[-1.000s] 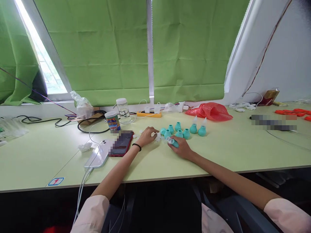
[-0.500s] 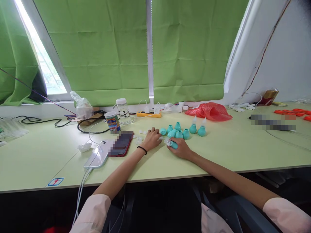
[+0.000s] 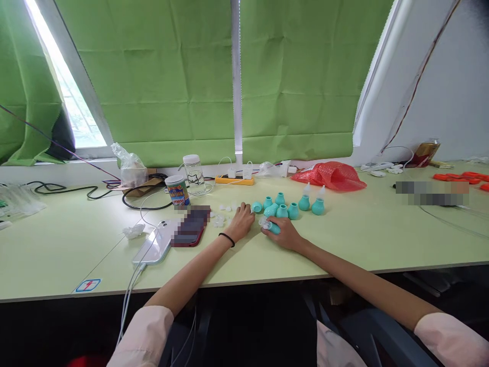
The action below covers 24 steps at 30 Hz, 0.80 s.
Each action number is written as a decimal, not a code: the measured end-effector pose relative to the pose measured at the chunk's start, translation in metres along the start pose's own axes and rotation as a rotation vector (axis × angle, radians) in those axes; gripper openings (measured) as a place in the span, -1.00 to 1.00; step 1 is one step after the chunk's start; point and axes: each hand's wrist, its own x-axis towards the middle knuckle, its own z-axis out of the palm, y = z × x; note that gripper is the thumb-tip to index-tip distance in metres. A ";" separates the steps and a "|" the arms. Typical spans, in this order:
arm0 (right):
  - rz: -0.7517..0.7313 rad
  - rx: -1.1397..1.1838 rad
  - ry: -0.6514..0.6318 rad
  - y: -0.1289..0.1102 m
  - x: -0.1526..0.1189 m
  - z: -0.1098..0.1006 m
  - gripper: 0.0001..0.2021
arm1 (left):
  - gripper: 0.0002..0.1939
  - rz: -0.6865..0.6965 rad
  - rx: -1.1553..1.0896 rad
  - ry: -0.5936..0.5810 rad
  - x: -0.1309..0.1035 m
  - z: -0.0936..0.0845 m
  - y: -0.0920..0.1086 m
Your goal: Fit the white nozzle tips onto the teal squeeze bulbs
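Observation:
My right hand [image 3: 283, 233] wraps round a teal rubber bulb [image 3: 274, 229], which lies on its side with its mouth to the left. A clear plastic piece [image 3: 264, 223] sits at that mouth. Just left of it, my left hand [image 3: 243, 222] has its fingers bent down and drawn together; what they hold, if anything, is hidden. Several teal bulbs [image 3: 281, 211] stand or lie beyond both hands. Two more bulbs [image 3: 317, 206] stand upright to the right with clear tapered nozzles [image 3: 321, 192] on top. Small clear plastic pieces [image 3: 219, 220] are scattered left of my left hand.
To the left lie a dark red phone [image 3: 193, 227] and a white phone [image 3: 153, 247] with cables. A printed tub [image 3: 178, 191], a clear jar [image 3: 194, 176], an orange power strip [image 3: 234, 180] and a red plastic bag [image 3: 332, 177] line the back. The table edge [image 3: 267, 281] runs before me.
My left hand has shifted slightly right, and its fingers have drawn closer together near the bulbs. My right hand, with its bulb, has barely moved.

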 end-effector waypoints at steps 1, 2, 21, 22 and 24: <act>0.006 -0.003 -0.001 0.000 0.000 0.000 -0.84 | -0.78 -0.018 -0.035 0.023 0.001 -0.002 -0.001; 0.015 -0.007 0.000 0.000 0.000 0.000 -0.83 | -0.80 -0.044 -0.098 0.059 0.001 -0.004 -0.002; 0.138 -0.057 0.025 -0.003 0.001 0.000 -0.80 | -0.62 -0.405 -1.654 -0.070 -0.006 -0.020 -0.011; 0.137 -0.056 0.022 -0.002 0.001 0.000 -0.80 | -0.62 -0.407 -1.650 -0.073 -0.006 -0.020 -0.012; 0.129 -0.061 0.012 -0.002 0.001 0.001 -0.80 | -0.63 -0.420 -1.684 -0.068 -0.007 -0.020 -0.011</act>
